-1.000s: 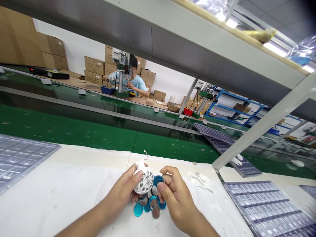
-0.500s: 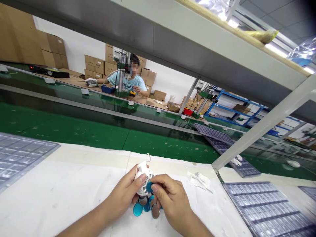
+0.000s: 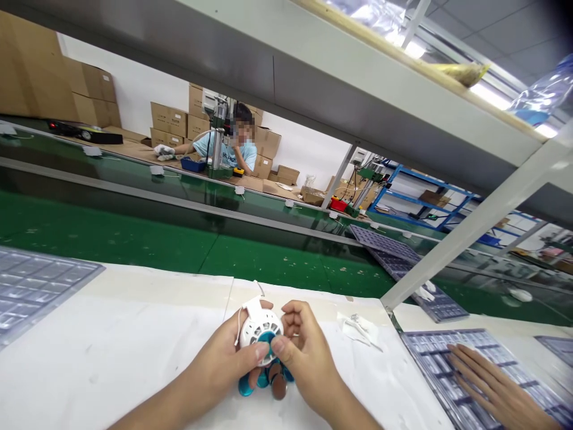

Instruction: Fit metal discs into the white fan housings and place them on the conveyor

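Note:
My left hand (image 3: pixel 237 349) grips a small white round fan housing (image 3: pixel 253 322) with slotted vents and a thin white cord. A shiny blue disc (image 3: pixel 267 338) lies against the middle of the housing's face. Both my thumbs press at that disc's edge, and the fingers of my right hand (image 3: pixel 308 352) curl beside the housing. Below the housing, on the white work surface, is a loose pile of several discs, among them a blue disc (image 3: pixel 245 386) and a brownish silver disc (image 3: pixel 279 387); my hands partly cover the pile.
Another person's hand (image 3: pixel 496 382) rests on a clear compartment tray (image 3: pixel 430 343) at right. Another such tray (image 3: pixel 49 292) sits at left. A crumpled white wrapper (image 3: pixel 358 328) lies right of my hands. Beyond runs a green conveyor (image 3: pixel 268 257); a slanted white post (image 3: pixel 447 239) rises at right.
The housing has turned its vented face toward me. The blue disc, earlier pinched in my right fingers at its side, now sits at its centre under my thumbs. Another person's hand has appeared at right.

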### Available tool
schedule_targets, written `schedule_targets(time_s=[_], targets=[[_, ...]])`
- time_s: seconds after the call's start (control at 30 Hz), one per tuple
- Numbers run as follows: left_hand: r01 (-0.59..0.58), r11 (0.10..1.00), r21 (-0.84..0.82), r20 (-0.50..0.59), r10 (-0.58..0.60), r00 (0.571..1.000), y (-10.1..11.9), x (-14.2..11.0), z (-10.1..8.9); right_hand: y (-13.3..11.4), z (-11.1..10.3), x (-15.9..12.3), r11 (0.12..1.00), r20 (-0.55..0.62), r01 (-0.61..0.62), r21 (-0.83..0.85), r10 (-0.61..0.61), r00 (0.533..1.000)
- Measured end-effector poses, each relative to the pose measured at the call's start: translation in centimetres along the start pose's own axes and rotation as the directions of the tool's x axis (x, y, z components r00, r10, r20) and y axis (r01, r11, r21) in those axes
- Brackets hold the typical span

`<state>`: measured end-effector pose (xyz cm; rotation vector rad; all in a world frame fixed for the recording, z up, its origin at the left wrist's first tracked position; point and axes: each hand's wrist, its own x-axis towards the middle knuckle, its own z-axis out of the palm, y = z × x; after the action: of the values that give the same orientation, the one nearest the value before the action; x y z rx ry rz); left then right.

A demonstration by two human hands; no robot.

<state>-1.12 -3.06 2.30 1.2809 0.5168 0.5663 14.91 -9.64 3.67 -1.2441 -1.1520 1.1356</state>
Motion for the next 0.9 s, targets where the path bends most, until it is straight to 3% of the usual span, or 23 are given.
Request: schedule_targets(time_s=[0.07, 0.13, 0.3, 0.5, 0.67, 0.77, 0.9], targets=[[-0.029, 0.998, -0.056, 0.016, 0.030, 0.999, 0.0, -0.2, 0.2, -0.1, 0.8, -0.1, 0.992, 0.158, 0.012, 0.123, -0.031, 0.987], [-0.026, 0.994, -0.107, 0.027, 0.030, 0.999, 0.1, -0.6, 0.6, 0.0, 1.7, -0.4, 0.972, 0.218, 0.029, 0.234, -0.082, 0.972], [-0.041, 0.974, -0.223, -0.054, 0.030, 0.998, 0.9, -1.9, 2.0, 0.7, 2.8, -1.3, 0.944, 0.115, 0.086, 0.320, -0.129, 0.985], [-0.057, 0.961, -0.269, -0.185, 0.006, 0.983, 0.6, -2.3, 3.2, 1.3, 2.7, -1.5, 0.961, -0.031, 0.222, 0.167, -0.219, 0.975], [-0.051, 0.959, -0.279, -0.225, -0.014, 0.974, 0.3, -2.3, 3.6, 2.2, 2.7, -1.6, 0.947, -0.055, 0.300, 0.117, -0.295, 0.954], [-0.007, 0.969, -0.248, -0.217, -0.048, 0.975, 0.5, -2.3, 3.7, 2.4, 3.0, -1.8, 0.961, -0.121, 0.250, 0.120, -0.236, 0.964], [0.006, 0.974, -0.227, -0.151, -0.041, 0.988, 0.7, -1.3, 3.2, 1.9, 3.3, -1.3, 0.967, 0.020, 0.108, 0.232, -0.116, 0.993]])
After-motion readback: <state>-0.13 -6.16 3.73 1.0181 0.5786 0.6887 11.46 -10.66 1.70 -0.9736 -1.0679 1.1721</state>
